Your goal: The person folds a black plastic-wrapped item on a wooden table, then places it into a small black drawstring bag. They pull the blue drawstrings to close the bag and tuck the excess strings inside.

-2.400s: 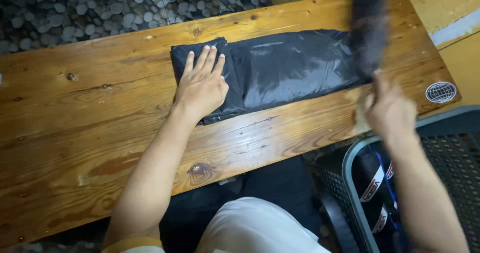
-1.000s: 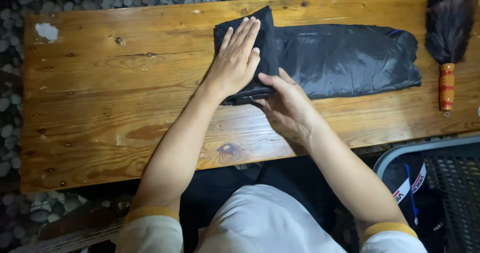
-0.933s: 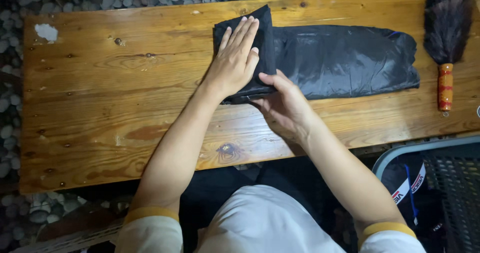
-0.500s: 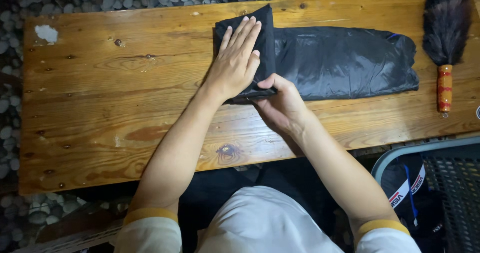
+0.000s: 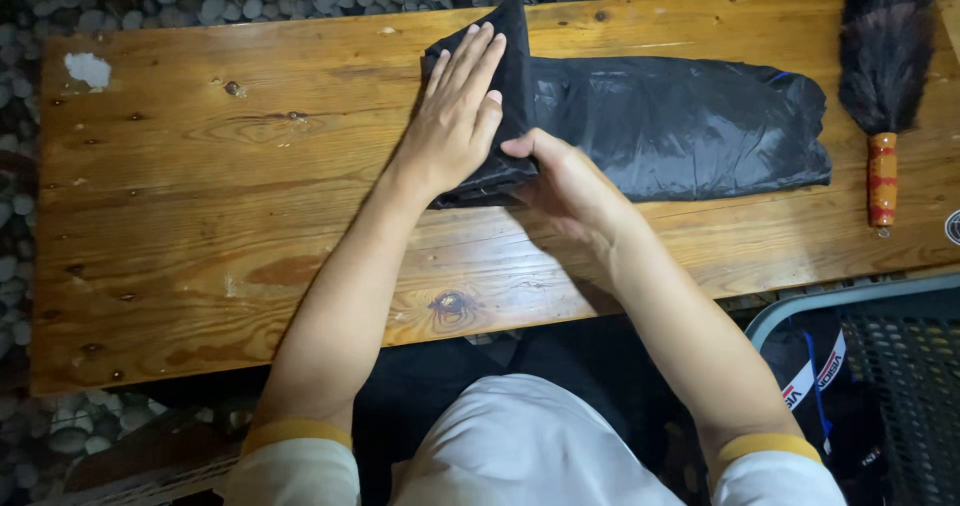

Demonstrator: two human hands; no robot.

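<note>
So there's a black shiny fabric bundle (image 5: 680,126), looks like a folded rain cover or bag, lying lengthwise along the far edge of the wooden table (image 5: 200,216), right of the middle. Its left end is folded over into a thicker flap. The left hand (image 5: 458,116) lies flat on that flap, fingers straight and together, palm pressing down. The right hand (image 5: 565,181) sits just beside it at the flap's near edge, fingertips pinching or tucking the fold, thumb touching the fabric. The two hands almost touch. Off toward the table's right end, well apart from the bundle, lies a black feather duster (image 5: 884,56) with an orange handle. A dark mesh basket (image 5: 900,366) sits below the near right corner.
</note>
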